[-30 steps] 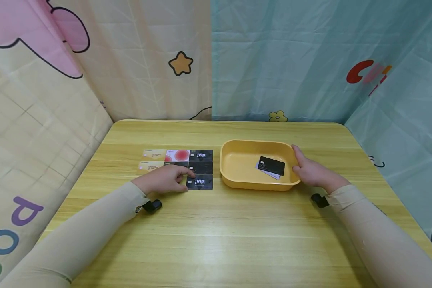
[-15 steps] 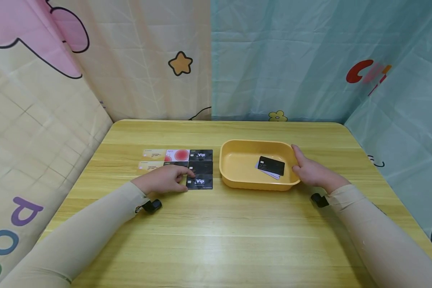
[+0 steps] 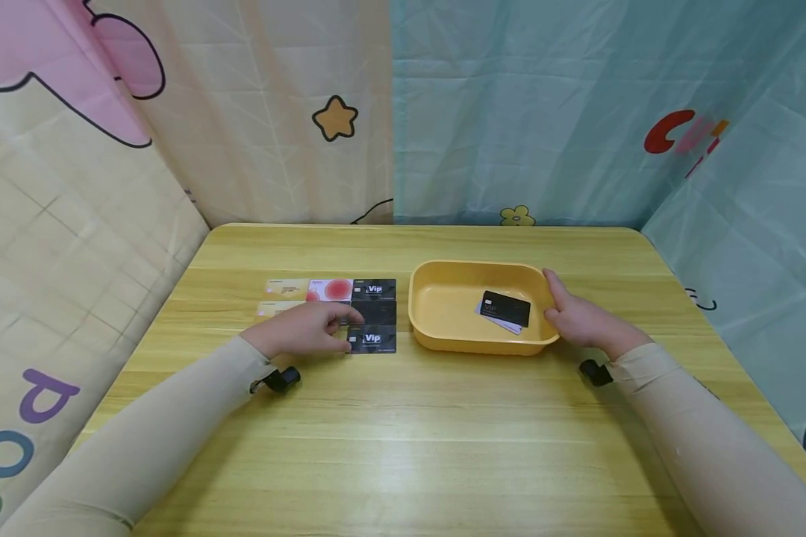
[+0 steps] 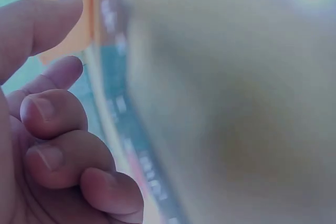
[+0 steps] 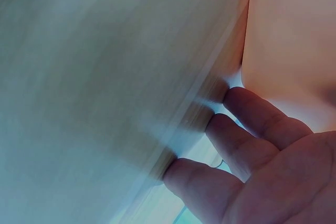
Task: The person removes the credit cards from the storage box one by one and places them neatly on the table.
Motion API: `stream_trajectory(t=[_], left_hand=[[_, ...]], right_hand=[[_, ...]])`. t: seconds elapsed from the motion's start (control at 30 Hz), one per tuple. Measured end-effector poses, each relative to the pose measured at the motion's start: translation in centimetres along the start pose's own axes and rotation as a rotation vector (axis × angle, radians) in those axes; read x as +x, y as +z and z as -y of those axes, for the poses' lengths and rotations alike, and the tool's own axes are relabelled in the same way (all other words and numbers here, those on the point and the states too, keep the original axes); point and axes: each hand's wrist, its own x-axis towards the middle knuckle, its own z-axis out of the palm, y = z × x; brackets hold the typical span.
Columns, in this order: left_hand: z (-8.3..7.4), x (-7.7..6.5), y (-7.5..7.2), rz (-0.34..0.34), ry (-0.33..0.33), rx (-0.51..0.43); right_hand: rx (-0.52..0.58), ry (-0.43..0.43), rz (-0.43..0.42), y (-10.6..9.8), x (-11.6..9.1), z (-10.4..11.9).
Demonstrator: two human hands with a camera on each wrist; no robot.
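My left hand [image 3: 306, 328] hovers over a block of plastic cards in the head view, index finger stretched toward a plain black card [image 3: 379, 312]. Its thumb tip is beside a black Vip card [image 3: 372, 339] at the front; the left wrist view shows the other fingers [image 4: 68, 158] curled with nothing held. Another Vip card [image 3: 375, 289], a pink card with a red circle [image 3: 330, 289] and gold cards [image 3: 287, 287] lie behind, partly covered by the hand. My right hand [image 3: 589, 322] holds the right rim of a yellow plastic tub [image 3: 443, 344], with fingertips [image 5: 181, 169] low beside its wall.
Inside the tub a black VIP card [image 3: 506, 308] overlaps a pale card [image 3: 504, 324]. All stands on a wood-grain table [image 3: 403, 432], with printed curtains [image 3: 551, 112] rising behind and at both sides.
My left hand has lifted a little from the front Vip card, its index finger now higher over the cards. The cards, the tub and my right hand stay put.
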Motion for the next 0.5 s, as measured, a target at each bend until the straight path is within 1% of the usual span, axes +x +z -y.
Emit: stream_trajectory(t=[0.17, 0.3, 0.37, 0.5], left_hand=[[-0.8, 0.4, -1.6, -0.038, 0.049, 0.003], [-2.1, 1.1, -3.0, -0.073, 0.084, -0.004], [-3.0, 1.6, -3.6, -0.091, 0.102, -0.015], [-5.3, 2.8, -4.7, -0.101, 0.130, -0.050]], right_hand=[[0.007, 0.004, 0.007, 0.0, 0.1, 0.0], [0.013, -0.004, 0.010, 0.0, 0.1, -0.1], [0.018, -0.009, 0.012, 0.0, 0.1, -0.1], [0.015, -0.010, 0.010, 0.0, 0.1, -0.2]])
